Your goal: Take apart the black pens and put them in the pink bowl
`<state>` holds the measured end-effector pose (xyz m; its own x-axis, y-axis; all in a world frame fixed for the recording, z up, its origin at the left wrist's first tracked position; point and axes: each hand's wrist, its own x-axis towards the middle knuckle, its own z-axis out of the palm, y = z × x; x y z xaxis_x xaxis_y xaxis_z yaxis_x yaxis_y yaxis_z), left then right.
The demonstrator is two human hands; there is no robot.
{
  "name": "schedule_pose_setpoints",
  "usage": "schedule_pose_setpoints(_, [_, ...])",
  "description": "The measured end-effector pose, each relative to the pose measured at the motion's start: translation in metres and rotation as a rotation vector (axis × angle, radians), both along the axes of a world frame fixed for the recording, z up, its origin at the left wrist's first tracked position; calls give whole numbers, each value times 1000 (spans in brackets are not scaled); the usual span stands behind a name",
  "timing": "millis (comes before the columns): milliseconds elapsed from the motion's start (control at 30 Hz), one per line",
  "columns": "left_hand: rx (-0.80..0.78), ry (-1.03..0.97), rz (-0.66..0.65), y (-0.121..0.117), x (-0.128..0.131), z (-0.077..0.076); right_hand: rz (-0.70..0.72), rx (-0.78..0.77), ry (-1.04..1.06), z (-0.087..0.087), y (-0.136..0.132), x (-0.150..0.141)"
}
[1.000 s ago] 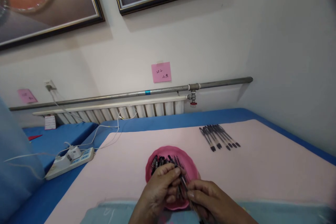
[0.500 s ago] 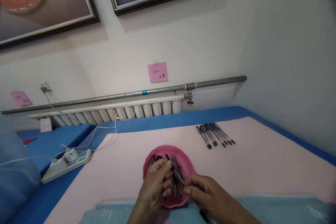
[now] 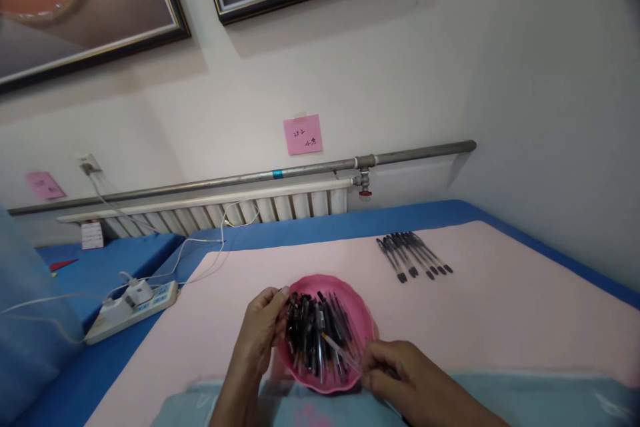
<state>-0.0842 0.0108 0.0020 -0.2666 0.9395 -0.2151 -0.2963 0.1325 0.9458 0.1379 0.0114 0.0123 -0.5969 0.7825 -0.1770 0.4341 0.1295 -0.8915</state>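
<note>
A round pink dish (image 3: 364, 310) with a wavy rim sits in front of me, holding many black and clear pen parts (image 3: 313, 337). My left hand (image 3: 263, 327) is at the dish's left rim, thumb and fingers pinched together. Whether it grips the rim or a small black part there is hidden. To the right of the dish, my right hand (image 3: 393, 370) is closed around a clear-barrelled pen (image 3: 343, 352). The pen's pale tip slants up and left over the dish. Farther back on the right, several black pens (image 3: 414, 255) lie side by side.
Pink sheeting (image 3: 240, 280) covers the blue table (image 3: 400, 211). At left lies a white power strip (image 3: 135, 310) with plugs and cables. A radiator (image 3: 300, 203) and a metal pipe (image 3: 215, 183) run along the wall behind. Light-blue cloth (image 3: 525, 393) lies along the near edge.
My left hand has moved away from the pen, left to the dish's rim, uncovering the contents. The right hand still holds the pen and has shifted slightly; the view tilted a little.
</note>
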Motion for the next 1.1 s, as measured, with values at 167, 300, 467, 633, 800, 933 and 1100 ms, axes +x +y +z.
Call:
schedule_pose_setpoints(167, [-8,34,71,0,-6,-3,33,24,-14,-2,5,8])
schedule_pose_setpoints(300, [26,10,146,1,-15,-5,-56,6,-9,-5,9,11])
schedule_pose_setpoints(467, [-16,-19,67,4,-9,-11,-302,9,25,-11,16,5])
schedule_pose_setpoints(633, [-44,-44,-68,7,13,-19,-382,15,122,-21,27,-3])
schedule_pose_setpoints(800, [-65,-166,-199,4,32,-19,-415,-154,278,-30,38,-8])
schedule_pose_setpoints(933, [-81,-218,-293,-1,39,-14,-415,-233,340,-31,35,-8])
schedule_pose_setpoints(1100, [-11,-121,-228,-1,43,-16,-229,-503,514,-22,14,-13])
